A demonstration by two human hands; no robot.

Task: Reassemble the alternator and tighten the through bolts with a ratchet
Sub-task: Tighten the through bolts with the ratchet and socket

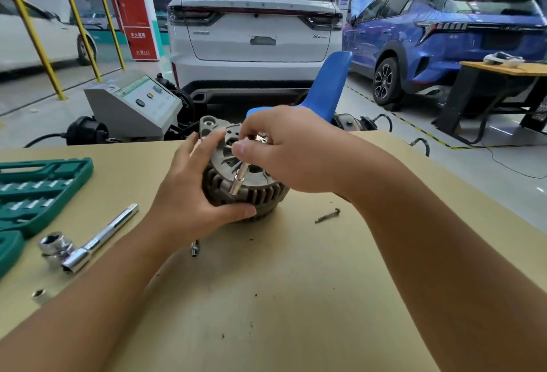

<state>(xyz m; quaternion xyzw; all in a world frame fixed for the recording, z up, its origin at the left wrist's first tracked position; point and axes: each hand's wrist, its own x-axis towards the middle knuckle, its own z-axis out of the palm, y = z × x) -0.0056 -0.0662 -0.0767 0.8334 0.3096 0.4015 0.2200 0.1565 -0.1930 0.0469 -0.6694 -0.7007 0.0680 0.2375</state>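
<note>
A grey, ribbed alternator [251, 194] sits in the middle of the tan table. My left hand [189, 194] grips its left side, thumb under the front edge. Above it, my right hand [290, 149] pinches the top of a chrome socket extension [238, 179] that stands tilted on the alternator's near rim, its lower end on a bolt position. A loose through bolt [327, 215] lies on the table to the right. The chrome ratchet [88, 244] with a socket on its head lies to the left.
A green socket case [38, 191] lies open at the table's left edge. A small loose socket [40, 295] and a short bit [194, 248] rest on the table. Behind the table stand a blue chair [325, 90], a grey machine [133, 105] and parked cars.
</note>
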